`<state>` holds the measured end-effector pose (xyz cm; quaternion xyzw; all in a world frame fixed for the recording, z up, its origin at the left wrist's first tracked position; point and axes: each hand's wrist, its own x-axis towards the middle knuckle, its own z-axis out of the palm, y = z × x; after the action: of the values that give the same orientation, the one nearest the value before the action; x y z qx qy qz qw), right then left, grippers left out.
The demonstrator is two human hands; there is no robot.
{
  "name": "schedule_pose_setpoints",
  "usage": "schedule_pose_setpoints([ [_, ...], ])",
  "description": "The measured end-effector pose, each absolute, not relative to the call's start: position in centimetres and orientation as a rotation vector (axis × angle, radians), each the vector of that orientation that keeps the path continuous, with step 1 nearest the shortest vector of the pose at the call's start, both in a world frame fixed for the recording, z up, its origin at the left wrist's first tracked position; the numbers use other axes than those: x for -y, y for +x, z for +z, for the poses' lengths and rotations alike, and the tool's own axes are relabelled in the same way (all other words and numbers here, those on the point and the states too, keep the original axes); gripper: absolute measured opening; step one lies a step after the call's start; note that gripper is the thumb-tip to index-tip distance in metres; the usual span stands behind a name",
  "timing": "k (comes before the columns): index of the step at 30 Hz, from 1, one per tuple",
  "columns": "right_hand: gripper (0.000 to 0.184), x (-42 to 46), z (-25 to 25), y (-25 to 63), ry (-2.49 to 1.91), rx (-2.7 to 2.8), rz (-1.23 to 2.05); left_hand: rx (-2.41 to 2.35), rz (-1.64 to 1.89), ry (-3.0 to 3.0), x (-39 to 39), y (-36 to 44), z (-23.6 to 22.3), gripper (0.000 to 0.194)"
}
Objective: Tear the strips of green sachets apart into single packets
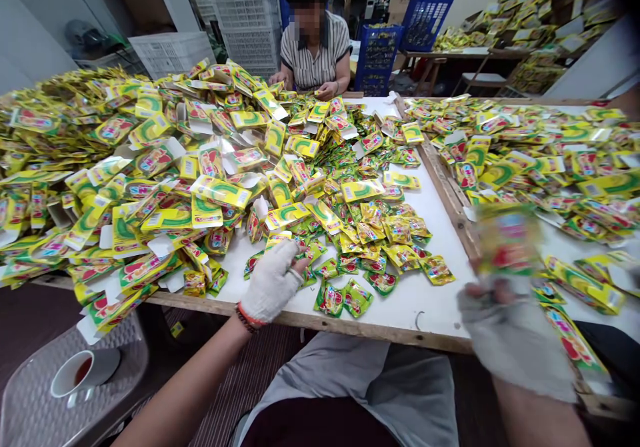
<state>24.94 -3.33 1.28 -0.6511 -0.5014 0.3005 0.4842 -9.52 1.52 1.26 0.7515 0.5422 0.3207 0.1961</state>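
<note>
Right hand (515,344), lower right, grips pack (507,240) low, presumably exposing top; left hand (274,280), lower centre, curled by sachets (357,298), hold unclear.

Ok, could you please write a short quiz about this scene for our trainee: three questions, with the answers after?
1. True or false: the left hand wears a pale glove.
2. Choose one. The cup stands:
A) inside a blue crate
B) on a grey surface
C) on the white tabletop
3. Fill the gap: the blurred, colourful item is in the ____ hand.

Key:
1. True
2. B
3. right
</note>
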Motion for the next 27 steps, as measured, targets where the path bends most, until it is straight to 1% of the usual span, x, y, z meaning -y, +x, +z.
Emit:
schedule_pose_setpoints([
  [1, 0.043, 3.0, 1.6, 26.0, -1.48, 1.079, 0.682, -1.544, 0.865, 2.142, -1.7, -10.2, 1.3, 0.018],
  [3, 0.033, 2.2, 2.1, 27.0, -1.214, 0.813, 0.74, -1.549, 0.803, 2.194, -2.0, -10.5, 1.0, 0.019],
  [4, 0.032, 1.8, 2.0, 26.8, -1.145, 0.766, 0.77, -1.54, 0.781, 2.225, -2.2, -10.1, 0.9, 0.02],
  [6, 0.031, 0.6, 1.3, 25.1, -1.221, 0.95, 0.787, -1.508, 0.741, 2.309, -2.7, -8.5, 0.5, 0.017],
  [8, 0.025, -0.9, 0.1, 22.6, -1.431, 1.43, 0.667, -1.48, 0.666, 2.422, -3.7, -6.1, 0.2, 0.013],
  [9, 0.027, -1.7, -0.5, 21.3, -1.452, 1.687, 0.52, -1.481, 0.611, 2.484, -4.4, -4.9, 0.1, 0.011],
  [11, 0.032, -3.4, -1.7, 19.3, -1.445, 1.883, 0.441, -1.482, 0.482, 2.606, -5.8, -2.8, -0.1, 0.016],
  [13, 0.033, -4.7, -2.4, 18.3, -1.449, 1.954, 0.391, -1.474, 0.381, 2.692, -7.1, -1.5, -0.1, 0.017],
  [15, 0.023, -5.5, -2.7, 18.2, -1.459, 1.971, 0.356, -1.488, 0.361, 2.713, -7.8, -1.2, -0.1, 0.012],
  [17, 0.016, -5.4, -2.7, 18.7, -1.468, 1.944, 0.324, -1.552, 0.433, 2.668, -7.8, -1.8, 0.2, 0.014],
  [20, 0.017, -4.3, -2.5, 19.8, -1.536, 1.779, 0.26, -1.662, 0.585, 2.548, -6.8, -3.3, 1.0, 0.02],
  [22, 0.022, -3.2, -2.1, 20.2, -1.599, 1.59, 0.35, -1.625, 0.54, 2.527, -6.0, -3.9, 1.2, 0.021],
  [25, 0.024, -1.8, -1.4, 20.3, -1.643, 1.374, 0.598, -1.506, 0.32, 2.571, -5.3, -3.2, 0.9, 0.025],
  [27, 0.024, -1.1, -0.9, 20.2, -1.668, 1.334, 0.659, -1.51, 0.222, 2.605, -5.3, -2.1, 0.3, 0.022],
])
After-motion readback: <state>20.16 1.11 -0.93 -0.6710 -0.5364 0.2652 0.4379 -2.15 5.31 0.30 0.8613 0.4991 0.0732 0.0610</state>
